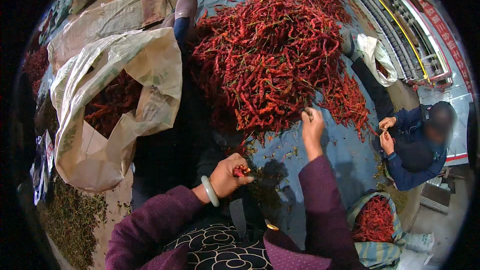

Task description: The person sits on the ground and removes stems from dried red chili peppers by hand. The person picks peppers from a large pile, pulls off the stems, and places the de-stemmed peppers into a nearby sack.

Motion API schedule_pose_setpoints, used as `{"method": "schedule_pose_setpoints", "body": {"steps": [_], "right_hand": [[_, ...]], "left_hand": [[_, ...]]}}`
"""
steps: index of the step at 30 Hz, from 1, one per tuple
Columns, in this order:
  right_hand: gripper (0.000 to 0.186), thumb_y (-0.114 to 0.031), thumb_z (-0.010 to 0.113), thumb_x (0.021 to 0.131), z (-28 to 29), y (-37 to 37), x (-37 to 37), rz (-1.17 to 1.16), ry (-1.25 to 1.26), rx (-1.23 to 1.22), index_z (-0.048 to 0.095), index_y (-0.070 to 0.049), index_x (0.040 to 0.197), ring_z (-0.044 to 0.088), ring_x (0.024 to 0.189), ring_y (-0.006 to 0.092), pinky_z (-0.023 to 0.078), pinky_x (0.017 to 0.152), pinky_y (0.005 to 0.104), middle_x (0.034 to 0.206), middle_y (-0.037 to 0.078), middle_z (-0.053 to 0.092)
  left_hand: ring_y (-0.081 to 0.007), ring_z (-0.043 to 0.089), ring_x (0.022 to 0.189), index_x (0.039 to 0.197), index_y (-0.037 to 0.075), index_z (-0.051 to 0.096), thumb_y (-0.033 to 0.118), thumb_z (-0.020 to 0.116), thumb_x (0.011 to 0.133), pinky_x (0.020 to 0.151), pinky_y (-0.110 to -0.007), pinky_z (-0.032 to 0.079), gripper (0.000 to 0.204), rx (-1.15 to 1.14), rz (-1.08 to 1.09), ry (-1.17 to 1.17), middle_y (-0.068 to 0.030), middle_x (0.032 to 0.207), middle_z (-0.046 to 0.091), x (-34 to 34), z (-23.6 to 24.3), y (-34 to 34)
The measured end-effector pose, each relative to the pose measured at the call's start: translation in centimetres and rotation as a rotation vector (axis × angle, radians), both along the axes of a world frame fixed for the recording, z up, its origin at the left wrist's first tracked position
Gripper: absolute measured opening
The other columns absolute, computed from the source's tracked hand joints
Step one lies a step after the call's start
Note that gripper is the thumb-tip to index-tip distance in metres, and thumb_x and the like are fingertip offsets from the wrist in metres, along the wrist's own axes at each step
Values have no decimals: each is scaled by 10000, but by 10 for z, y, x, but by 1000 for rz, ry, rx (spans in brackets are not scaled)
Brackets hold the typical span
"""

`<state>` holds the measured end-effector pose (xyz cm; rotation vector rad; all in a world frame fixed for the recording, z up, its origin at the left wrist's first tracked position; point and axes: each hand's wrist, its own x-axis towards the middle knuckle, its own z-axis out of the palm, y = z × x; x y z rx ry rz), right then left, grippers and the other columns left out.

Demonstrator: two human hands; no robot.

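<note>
Left hand (226,175): fingers curled and clamped on red chillies (241,171), a few ends showing between fingers and thumb
Right hand (313,127): fingers bent inward at the heap's near edge; cannot tell whether they are closed on a pepper
Chilli heap (270,60): directly beyond the right fingers, ahead and to the right of the left ones; red, tangled, some green stems
Blue sheet (287,152): under the heap, bare stretch between the two hands' fingers, scattered bits on it
Bangle (210,191): pale, on the wrist behind the left fingers
Pale open sack (92,165): left of the left fingers, dark red chillies inside
Striped sack (377,254): nearer the body and right of the right fingers, filled with red chillies
Co-worker (415,155): well right of the right fingers, both hands close together
</note>
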<state>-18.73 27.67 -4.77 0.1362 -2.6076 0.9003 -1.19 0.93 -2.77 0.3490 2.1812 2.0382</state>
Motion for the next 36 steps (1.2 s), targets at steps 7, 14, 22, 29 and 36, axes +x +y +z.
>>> {"method": "schedule_pose_setpoints", "body": {"steps": [7,14,22,29,36], "right_hand": [[240,-71,665,760,-28,-13,-40,305,-189,380,580,19,966,558,841,383,453,695,452,1007,201,554],[56,-61,579,847,36,-43,47,179,-476,-410,563,-9,859,524,559,99,403,489,249,674,10,546],[56,-1,613,814,70,-73,126,399,-625,-699,624,-9,869,479,594,44,380,508,206,720,-18,567],[183,13,618,799,85,-95,140,488,-781,-625,600,33,981,551,838,76,463,721,238,879,15,585],[149,-2,629,813,56,-91,146,508,-477,-724,626,30,958,538,747,69,445,648,219,827,-1,585]], "left_hand": [[-88,446,646,784,18,529,3,699,731,572,-260,398,179,25,26,-52,-15,718,487,-1,17,1],[-40,506,629,859,-4,626,0,681,747,564,-204,433,125,290,177,-386,14,705,592,-13,20,-2],[-109,584,620,965,2,610,31,624,812,564,-253,488,157,604,147,-598,-23,732,621,-28,41,23],[-142,606,659,967,-13,614,7,610,811,594,-267,495,156,667,-37,-828,-66,828,647,-19,35,-5],[-87,554,680,875,6,624,-5,647,782,615,-232,458,96,462,-6,-566,-16,774,610,-12,7,7]]}}
